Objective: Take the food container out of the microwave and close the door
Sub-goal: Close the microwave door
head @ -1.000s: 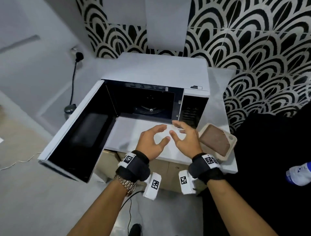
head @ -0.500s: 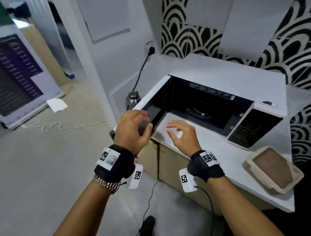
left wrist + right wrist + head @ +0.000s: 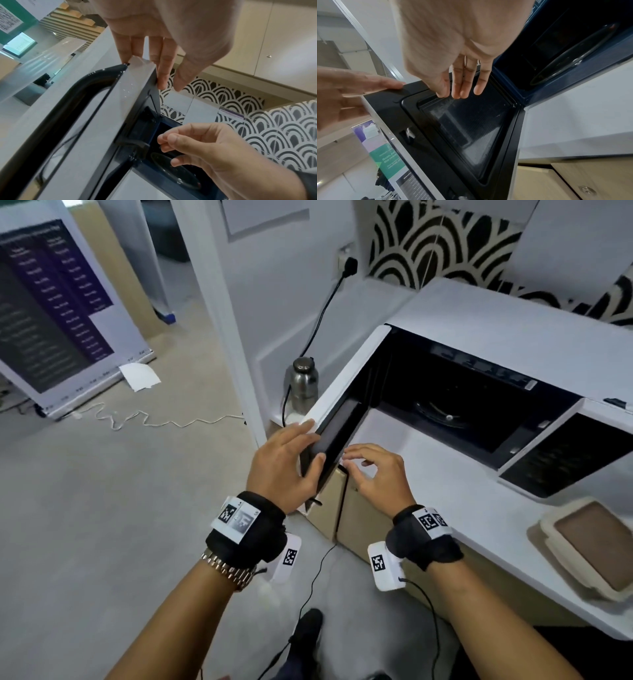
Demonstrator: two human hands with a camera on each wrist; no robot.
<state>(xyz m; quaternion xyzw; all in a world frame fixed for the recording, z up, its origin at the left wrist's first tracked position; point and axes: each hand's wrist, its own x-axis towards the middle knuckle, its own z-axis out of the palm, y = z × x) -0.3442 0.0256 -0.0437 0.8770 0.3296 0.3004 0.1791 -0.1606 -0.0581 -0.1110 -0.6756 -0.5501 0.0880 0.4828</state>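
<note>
The white microwave (image 3: 513, 337) stands on the counter with its door (image 3: 342, 392) swung out and its cavity holding only the glass turntable (image 3: 442, 412). My left hand (image 3: 301, 446) lies over the door's free edge, fingers straight on the white outer face and thumb on the black inner frame. The left wrist view shows those fingers (image 3: 135, 51) stretched along the door's (image 3: 96, 121) top edge. My right hand (image 3: 363, 463) hovers beside the door's inner side, loosely curled and holding nothing. The beige food container (image 3: 589, 549) with its brown lid sits on the counter at the right.
A steel bottle (image 3: 301, 385) and a black power cord (image 3: 322, 309) sit in the corner behind the door. Beige cabinet doors (image 3: 329, 508) run under the white counter (image 3: 462, 508). A banner (image 3: 51, 313), a sheet of paper (image 3: 138, 376) and a white cable (image 3: 171, 422) are on the floor at the left.
My left hand has gone from the counter in front of the microwave to the door's free edge and settled on it. The right hand followed leftward, and my view swung left.
</note>
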